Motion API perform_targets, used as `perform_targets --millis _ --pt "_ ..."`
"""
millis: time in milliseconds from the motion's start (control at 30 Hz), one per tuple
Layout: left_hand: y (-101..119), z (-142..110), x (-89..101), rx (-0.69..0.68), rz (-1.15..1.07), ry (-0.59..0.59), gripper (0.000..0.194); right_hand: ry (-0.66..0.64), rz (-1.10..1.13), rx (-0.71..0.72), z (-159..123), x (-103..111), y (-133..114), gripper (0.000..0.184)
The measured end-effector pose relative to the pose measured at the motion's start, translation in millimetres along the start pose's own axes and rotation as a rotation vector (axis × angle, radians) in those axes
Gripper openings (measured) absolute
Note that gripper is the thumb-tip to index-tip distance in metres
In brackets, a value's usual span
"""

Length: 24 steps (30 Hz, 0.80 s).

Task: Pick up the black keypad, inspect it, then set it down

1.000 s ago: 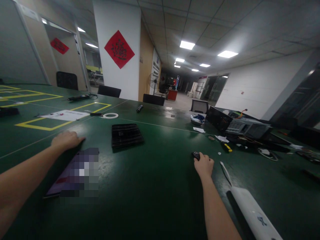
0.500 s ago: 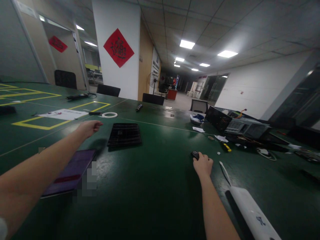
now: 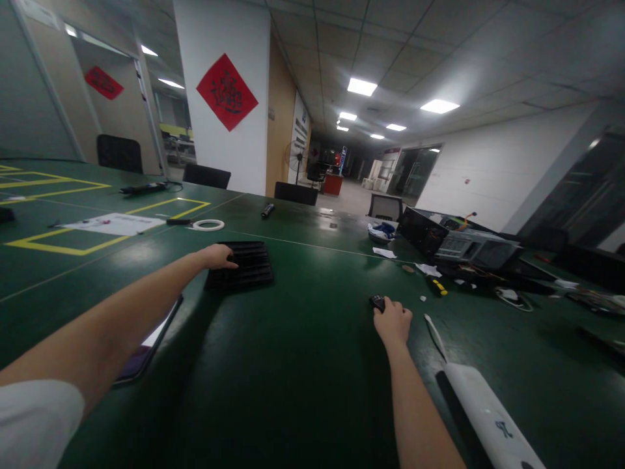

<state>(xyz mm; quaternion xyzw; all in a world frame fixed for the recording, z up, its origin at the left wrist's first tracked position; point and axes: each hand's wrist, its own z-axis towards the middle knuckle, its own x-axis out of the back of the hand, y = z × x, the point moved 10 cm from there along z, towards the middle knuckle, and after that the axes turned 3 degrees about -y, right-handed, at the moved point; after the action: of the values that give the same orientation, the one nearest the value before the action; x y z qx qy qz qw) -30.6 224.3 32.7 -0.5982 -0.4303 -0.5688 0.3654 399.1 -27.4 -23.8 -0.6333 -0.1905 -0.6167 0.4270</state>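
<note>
Our left hand (image 3: 218,256) lies flat, fingers loosely extended, on the near left edge of the black slatted tray (image 3: 241,264); it touches the tray but has not closed round it. Our right hand (image 3: 392,323) rests as a loose fist on the green table (image 3: 303,365), its fingertips against a small black device (image 3: 377,302); we cannot tell whether it grips the device or merely touches it.

In our judgement, the tray is best taken by curling the fingers over its rim rather than pressing on the ribs, and drawn level so it does not scrape the mat.

The tray is square, matt, ribbed plastic, lying flat well left of the device. The table surface is smooth and faintly glossy. A tablet (image 3: 146,348) with a glassy face lies beneath our left forearm. A white, rounded long casing (image 3: 488,417) lies just right of our right forearm.
</note>
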Motion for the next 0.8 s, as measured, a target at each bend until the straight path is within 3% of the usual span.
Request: perform_targets --millis 100,167,267,367,467,600,800 --pt "12.5 -8.8 -4.5 0.033 -0.037 -0.01 0.04 -0.016 0.08 0.024 0.6 -2.3 -5.2 0.052" --pt "34.2 -19.7 -4.2 0.049 -0.141 0.048 0.043 -0.075 0.205 0.103 -2.6 -7.1 -22.3 0.051" --pt "82.1 -42.6 -9.0 0.025 -0.395 0.146 0.043 -0.209 0.515 0.329 -19.7 -11.8 -70.4 0.05" --pt "138.2 -69.4 -16.3 -0.124 -0.641 0.237 0.041 -0.32 0.803 0.565 -48.1 -5.2 -118.0 0.049" --pt "174.2 -91.2 -28.2 -0.218 -0.791 0.263 0.041 -0.37 0.925 0.698 -68.6 2.8 -140.5 0.043" --pt "191.9 -107.0 -36.9 -0.283 -0.878 0.284 0.036 -0.397 0.959 0.714 -71.8 -0.6 -140.0 0.038" --pt "195.4 -114.3 -41.9 -0.329 -0.938 0.333 0.033 -0.402 0.979 0.741 -71.5 -19.5 -137.0 0.037"
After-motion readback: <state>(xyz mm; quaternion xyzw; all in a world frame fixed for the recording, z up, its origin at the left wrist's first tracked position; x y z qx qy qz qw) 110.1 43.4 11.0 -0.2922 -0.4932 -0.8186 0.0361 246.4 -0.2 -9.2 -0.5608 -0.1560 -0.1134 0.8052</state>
